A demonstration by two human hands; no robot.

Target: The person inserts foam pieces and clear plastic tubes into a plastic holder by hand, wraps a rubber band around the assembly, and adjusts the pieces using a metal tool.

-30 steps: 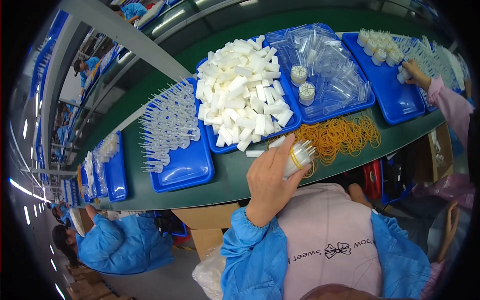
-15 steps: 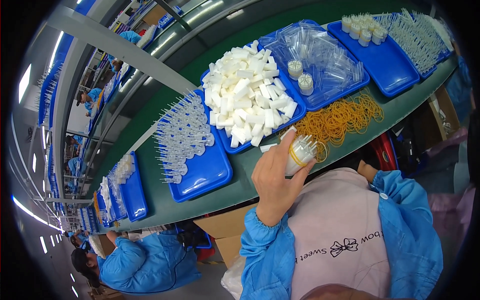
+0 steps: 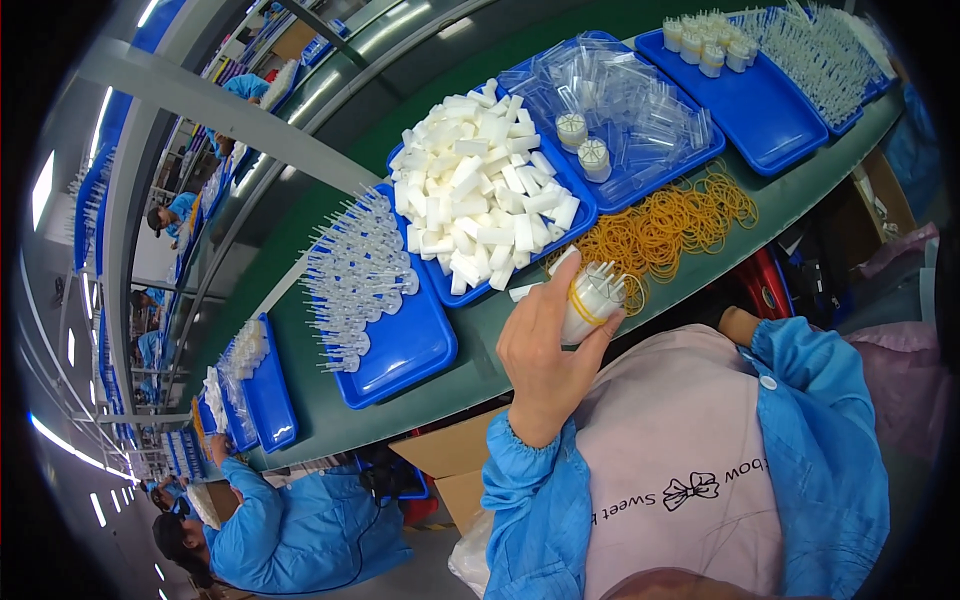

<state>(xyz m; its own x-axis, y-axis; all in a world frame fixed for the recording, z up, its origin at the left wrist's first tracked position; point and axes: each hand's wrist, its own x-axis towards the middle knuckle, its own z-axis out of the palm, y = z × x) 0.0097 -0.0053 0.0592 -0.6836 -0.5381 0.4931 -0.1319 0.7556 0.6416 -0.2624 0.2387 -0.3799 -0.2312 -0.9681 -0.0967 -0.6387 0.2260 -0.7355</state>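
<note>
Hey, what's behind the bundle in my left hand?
Loose orange rubber bands lie beyond the bundle; whatever it and your left hand cover can't be seen.

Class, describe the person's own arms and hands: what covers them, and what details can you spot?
The left sleeve and right sleeve are blue and creased; the left one ends in a gathered cuff. The left hand is bare, with no glove. Little of the right hand shows; that part is ungloved too.
</note>
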